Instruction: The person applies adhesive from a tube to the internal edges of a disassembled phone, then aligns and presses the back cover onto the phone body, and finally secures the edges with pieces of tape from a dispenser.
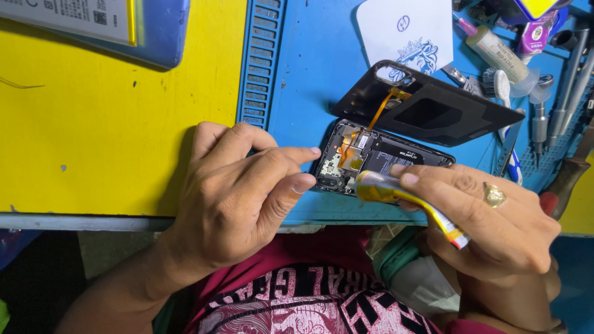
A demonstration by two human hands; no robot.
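An opened black phone (377, 158) lies on the blue work mat (309, 68), its circuit board and battery exposed. Its black back cover (433, 111) is flipped up behind it, joined by an orange flex cable (378, 110). My left hand (238, 195) rests at the phone's left edge, index finger and thumb touching its corner. My right hand (489, 219), wearing a gold ring, grips a yellow and white glue tube (402, 196) whose tip lies over the phone's lower edge.
A white sticker sheet (405, 31) lies behind the cover. Tweezers, screwdrivers, a toothbrush (504, 99) and a small bottle (498, 52) crowd the right side. A yellow tabletop (111, 124) spreads left, with a blue-cased device (124, 25) at the top left.
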